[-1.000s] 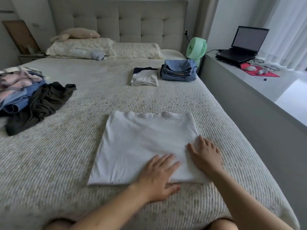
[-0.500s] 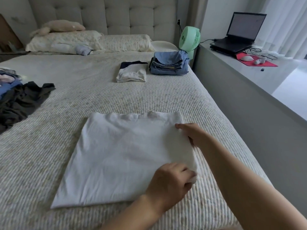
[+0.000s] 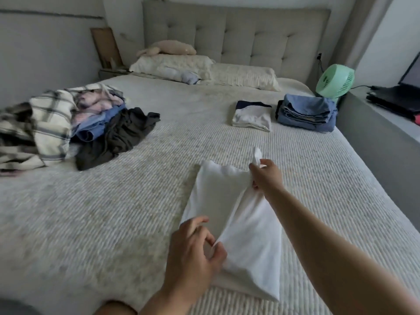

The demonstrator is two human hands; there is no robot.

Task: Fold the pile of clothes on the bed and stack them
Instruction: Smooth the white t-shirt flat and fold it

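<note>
An unfolded pile of clothes (image 3: 68, 123) lies at the bed's (image 3: 113, 212) left side. Near the front edge, the left hand (image 3: 193, 248) pinches the near edge of a white garment (image 3: 247, 235), and the right hand (image 3: 267, 176) grips its far edge, lifting it over. Further right, a folded white-and-navy piece (image 3: 252, 118) sits beside a folded blue stack (image 3: 305, 114).

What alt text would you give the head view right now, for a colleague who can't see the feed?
Both hands pinch the right edge of a white garment on the bed, the left hand near, the right hand far, lifting it over in a fold. An unfolded pile lies left; a folded white top and folded blue stack sit far right.
</note>
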